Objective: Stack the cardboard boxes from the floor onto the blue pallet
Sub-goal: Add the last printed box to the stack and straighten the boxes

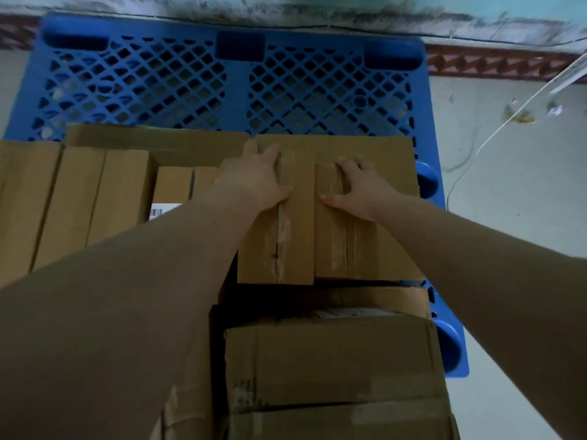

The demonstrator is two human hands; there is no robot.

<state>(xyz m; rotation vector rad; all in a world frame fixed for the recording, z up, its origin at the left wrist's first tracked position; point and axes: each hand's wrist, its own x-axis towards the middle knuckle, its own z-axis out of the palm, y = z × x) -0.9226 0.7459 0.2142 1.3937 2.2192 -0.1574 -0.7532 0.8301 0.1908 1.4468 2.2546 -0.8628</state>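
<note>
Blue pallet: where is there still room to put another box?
The far part of the blue pallet is bare grid, from the boxes' far edges to the wall. The near part is crowded: narrow boxes on the left, and on the right two small boxes under the left hand and right hand.

Both bare arms reach forward; the left hand [254, 179] and right hand [359, 188] lie flat, fingers spread, atop the taped boxes [305, 236].

Storeroom, blue pallet [235, 81], stacked cardboard boxes [330, 360]
</note>
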